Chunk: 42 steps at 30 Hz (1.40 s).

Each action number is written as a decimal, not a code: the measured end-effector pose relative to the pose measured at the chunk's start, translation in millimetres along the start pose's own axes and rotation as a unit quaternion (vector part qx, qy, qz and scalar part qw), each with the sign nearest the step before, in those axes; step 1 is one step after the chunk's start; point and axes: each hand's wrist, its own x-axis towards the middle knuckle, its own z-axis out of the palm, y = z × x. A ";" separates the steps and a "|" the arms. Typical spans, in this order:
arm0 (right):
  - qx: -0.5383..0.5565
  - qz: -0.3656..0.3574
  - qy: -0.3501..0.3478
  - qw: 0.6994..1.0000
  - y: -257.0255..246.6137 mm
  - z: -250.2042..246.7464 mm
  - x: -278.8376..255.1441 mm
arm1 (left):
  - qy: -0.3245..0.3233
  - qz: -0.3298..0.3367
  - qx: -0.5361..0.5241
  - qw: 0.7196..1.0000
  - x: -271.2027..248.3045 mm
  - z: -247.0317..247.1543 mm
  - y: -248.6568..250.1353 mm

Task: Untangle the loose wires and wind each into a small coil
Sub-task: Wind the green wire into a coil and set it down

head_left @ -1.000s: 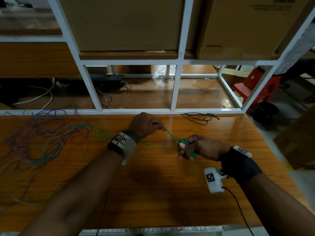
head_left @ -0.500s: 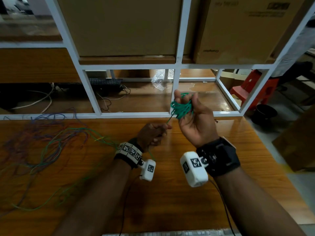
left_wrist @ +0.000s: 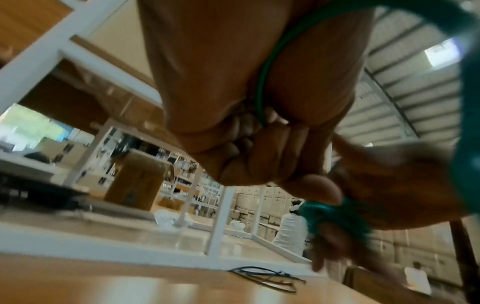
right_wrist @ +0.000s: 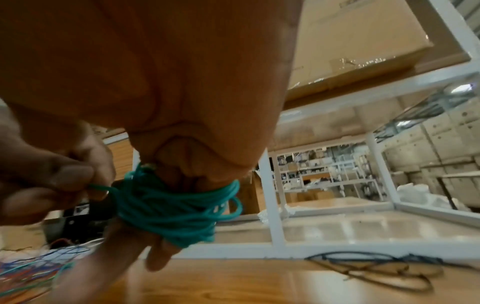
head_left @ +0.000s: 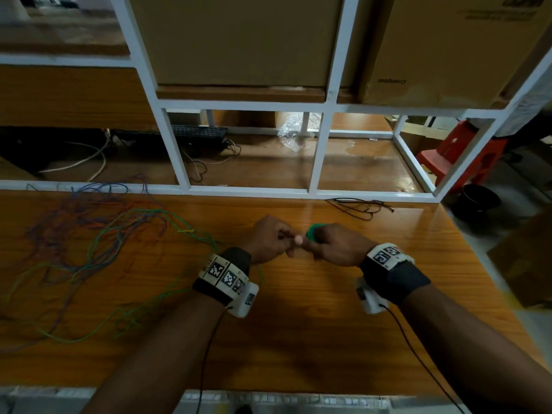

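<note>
A teal-green wire coil (head_left: 314,230) (right_wrist: 171,207) (left_wrist: 335,218) is wound around two fingers of my right hand (head_left: 334,245) above the wooden table (head_left: 298,339). My left hand (head_left: 273,239) meets it from the left and pinches the free strand of the green wire (left_wrist: 262,88) (right_wrist: 100,187) between thumb and fingertips. The strand trails back under my left wrist towards a loose tangle of blue, red and green wires (head_left: 89,234) spread over the table's left side.
A small bundle of black wire (head_left: 358,206) (right_wrist: 376,269) lies at the table's far edge on the right. A white metal frame (head_left: 316,150) with cardboard boxes (head_left: 239,37) stands behind the table. A red stool (head_left: 457,156) is off the right end.
My right hand has come down from its raised, palm-up pose to just above the table with the coil. My left hand has closed in beside it, still pinching the strand.
</note>
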 end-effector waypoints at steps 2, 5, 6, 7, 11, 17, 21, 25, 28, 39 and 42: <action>0.018 0.000 -0.078 0.997 2.4 0.2 -14.1 | -0.038 0.005 0.033 0.999 -4.9 -15.4 -1.6; 0.047 -0.009 -0.160 0.986 13.1 -1.3 -24.7 | -0.106 -0.013 -0.016 0.994 -10.2 -33.0 -0.6; 0.072 -0.009 -0.164 0.984 16.3 -1.2 -27.9 | -0.122 -0.024 -0.025 0.992 -10.0 -36.6 -1.6; 0.117 -0.006 -0.157 0.981 19.0 -0.7 -30.4 | -0.130 -0.030 -0.019 0.991 -7.7 -39.3 -5.0; 0.468 -0.003 -0.127 0.874 17.9 3.1 -41.6 | -0.042 -0.023 0.087 0.995 6.1 -41.1 -17.7; 0.743 -0.146 -0.180 0.628 -0.4 -8.4 -52.3 | 0.135 -0.044 -0.085 0.986 20.2 -25.4 -20.9; 0.810 -0.234 -0.128 0.523 -39.5 -22.0 -51.3 | 0.065 -0.020 0.050 0.996 23.9 2.9 5.0; 0.826 -0.198 0.100 0.518 -63.9 -40.7 -29.9 | 0.023 -0.017 0.089 0.996 26.9 37.5 29.4; 0.555 -0.088 0.388 0.731 -48.4 -39.5 -5.2 | 0.002 -0.051 0.084 0.995 23.2 50.7 30.8; -0.059 0.013 -0.064 0.996 38.7 5.7 -19.7 | 0.068 0.051 0.111 0.990 7.1 -21.1 4.7; 0.028 -0.010 -0.124 0.992 20.7 -1.1 -28.5 | 0.068 0.063 0.102 0.990 20.6 -35.0 19.3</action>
